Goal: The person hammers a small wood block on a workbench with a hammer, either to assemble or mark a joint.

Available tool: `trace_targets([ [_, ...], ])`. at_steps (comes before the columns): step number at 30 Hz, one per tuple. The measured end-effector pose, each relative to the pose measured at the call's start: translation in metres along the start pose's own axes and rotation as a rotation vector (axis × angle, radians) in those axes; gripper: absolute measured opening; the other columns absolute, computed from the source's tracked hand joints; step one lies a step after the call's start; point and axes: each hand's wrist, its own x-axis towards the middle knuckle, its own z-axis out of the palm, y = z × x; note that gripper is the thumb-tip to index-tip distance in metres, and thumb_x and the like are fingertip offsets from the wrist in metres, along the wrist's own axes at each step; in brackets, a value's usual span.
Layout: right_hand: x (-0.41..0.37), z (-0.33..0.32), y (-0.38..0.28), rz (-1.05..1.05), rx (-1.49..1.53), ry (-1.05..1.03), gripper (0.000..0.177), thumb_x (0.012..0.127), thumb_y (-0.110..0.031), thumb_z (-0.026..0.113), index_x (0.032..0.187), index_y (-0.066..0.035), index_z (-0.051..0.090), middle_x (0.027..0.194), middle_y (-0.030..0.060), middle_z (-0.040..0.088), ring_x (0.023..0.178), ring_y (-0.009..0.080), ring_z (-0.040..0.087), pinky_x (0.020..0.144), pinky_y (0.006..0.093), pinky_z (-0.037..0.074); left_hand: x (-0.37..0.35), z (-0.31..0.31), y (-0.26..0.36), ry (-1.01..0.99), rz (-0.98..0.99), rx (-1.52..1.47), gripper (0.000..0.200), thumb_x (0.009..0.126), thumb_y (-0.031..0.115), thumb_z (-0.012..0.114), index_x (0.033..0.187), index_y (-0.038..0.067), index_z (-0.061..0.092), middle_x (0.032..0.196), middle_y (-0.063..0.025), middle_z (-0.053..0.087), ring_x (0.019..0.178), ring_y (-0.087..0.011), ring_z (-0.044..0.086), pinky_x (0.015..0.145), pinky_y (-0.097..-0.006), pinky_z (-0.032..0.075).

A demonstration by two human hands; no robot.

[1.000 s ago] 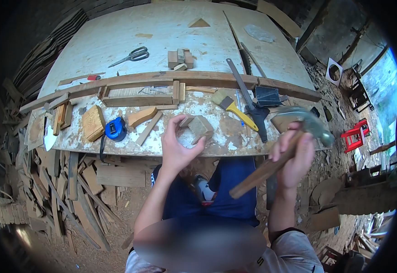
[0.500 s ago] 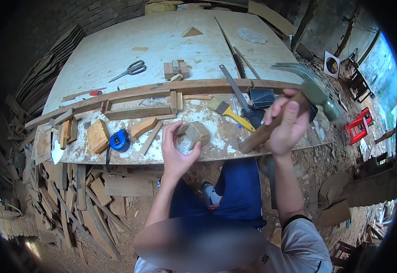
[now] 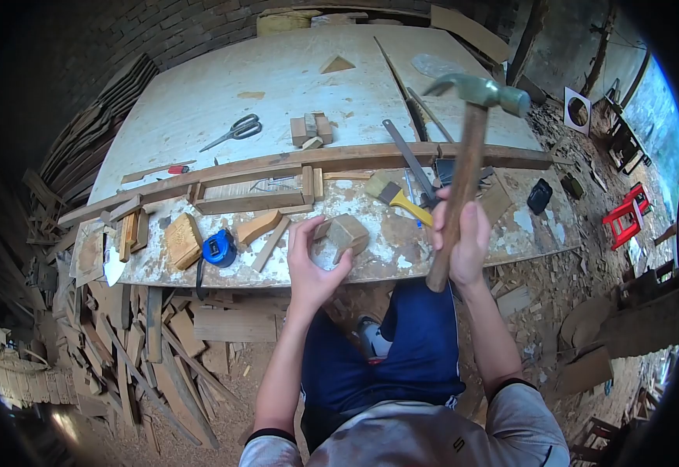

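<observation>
My left hand (image 3: 316, 268) curls around the near-left side of a wooden block (image 3: 350, 236) at the front of the workbench, its thumb against the near face. The fingertips are partly hidden by the block. My right hand (image 3: 466, 241) is wrapped around the wooden handle of a claw hammer (image 3: 466, 175), raised above the bench to the right of the block. The hammer stands nearly upright, its metal head at the top with the claw toward the left. A brush with a yellow handle (image 3: 411, 208) lies between the block and the hammer.
A blue tape measure (image 3: 219, 248), a curved wood piece (image 3: 258, 226) and a thick wood block (image 3: 183, 241) lie left of my hand. Scissors (image 3: 234, 131) and small blocks (image 3: 311, 129) are farther back. A long wooden rail (image 3: 371, 156) crosses the bench.
My right hand has moved left, and the hammer has swung from a slant to nearly upright. My left hand stays at the block. The whole view has shifted slightly.
</observation>
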Motion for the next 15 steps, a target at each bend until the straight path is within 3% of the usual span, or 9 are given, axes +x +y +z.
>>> trace_targets([
  [2, -0.004, 0.005, -0.012, -0.067, 0.014, 0.051, 0.034, 0.114, -0.028, 0.061, 0.126, 0.002, 0.053, 0.081, 0.0055, 0.059, 0.062, 0.0128, 0.062, 0.06, 0.027, 0.054, 0.001, 0.0, -0.002, -0.001, 0.007, -0.002, 0.067, 0.08, 0.001, 0.085, 0.141, 0.0, 0.056, 0.132, -0.0107, 0.055, 0.128, -0.0222, 0.061, 0.117, -0.0363, 0.047],
  [5, -0.004, -0.005, -0.021, 0.104, -0.1, -0.136, 0.027, 0.113, -0.023, 0.062, 0.123, -0.001, 0.05, 0.078, 0.0058, 0.059, 0.067, 0.0159, 0.068, 0.062, 0.0302, 0.059, -0.002, 0.001, -0.005, -0.01, -0.007, -0.008, 0.068, 0.081, 0.0, 0.084, 0.143, 0.0, 0.055, 0.135, -0.012, 0.057, 0.13, -0.0229, 0.061, 0.118, -0.0371, 0.046],
  [6, -0.007, 0.0, -0.014, 0.073, -0.086, -0.074, 0.023, 0.114, -0.02, 0.06, 0.124, -0.001, 0.049, 0.075, 0.0061, 0.059, 0.064, 0.0171, 0.069, 0.058, 0.0308, 0.058, 0.0, 0.001, -0.005, -0.013, -0.009, -0.011, 0.068, 0.082, 0.0, 0.083, 0.144, -0.001, 0.055, 0.136, -0.0127, 0.057, 0.131, -0.0232, 0.061, 0.118, -0.0374, 0.046],
  [9, -0.011, -0.019, -0.006, 0.201, 0.048, -0.066, 0.024, 0.115, -0.022, 0.058, 0.126, -0.002, 0.05, 0.074, 0.0066, 0.06, 0.056, 0.0167, 0.065, 0.052, 0.0312, 0.056, -0.001, 0.001, -0.007, -0.035, -0.09, -0.038, 0.071, 0.084, -0.001, 0.08, 0.149, -0.001, 0.052, 0.142, -0.0156, 0.06, 0.135, -0.0253, 0.061, 0.121, -0.0385, 0.045],
  [13, -0.009, -0.03, 0.013, 0.391, 0.08, -0.056, 0.031, 0.117, -0.029, 0.053, 0.131, -0.002, 0.051, 0.074, 0.0072, 0.059, 0.051, 0.0158, 0.061, 0.049, 0.031, 0.052, -0.001, 0.002, -0.008, -0.044, -0.048, 0.055, 0.072, 0.087, -0.002, 0.075, 0.154, -0.003, 0.048, 0.146, -0.0185, 0.06, 0.139, -0.0274, 0.06, 0.123, -0.0397, 0.043],
  [15, -0.015, -0.032, 0.027, 0.398, 0.032, -0.069, 0.028, 0.117, -0.025, 0.053, 0.131, -0.002, 0.051, 0.073, 0.007, 0.059, 0.05, 0.0163, 0.061, 0.048, 0.0301, 0.052, 0.0, 0.0, -0.007, -0.082, 0.0, 0.147, 0.071, 0.088, -0.002, 0.074, 0.155, -0.004, 0.048, 0.147, -0.0191, 0.059, 0.141, -0.0281, 0.059, 0.124, -0.0403, 0.042],
])
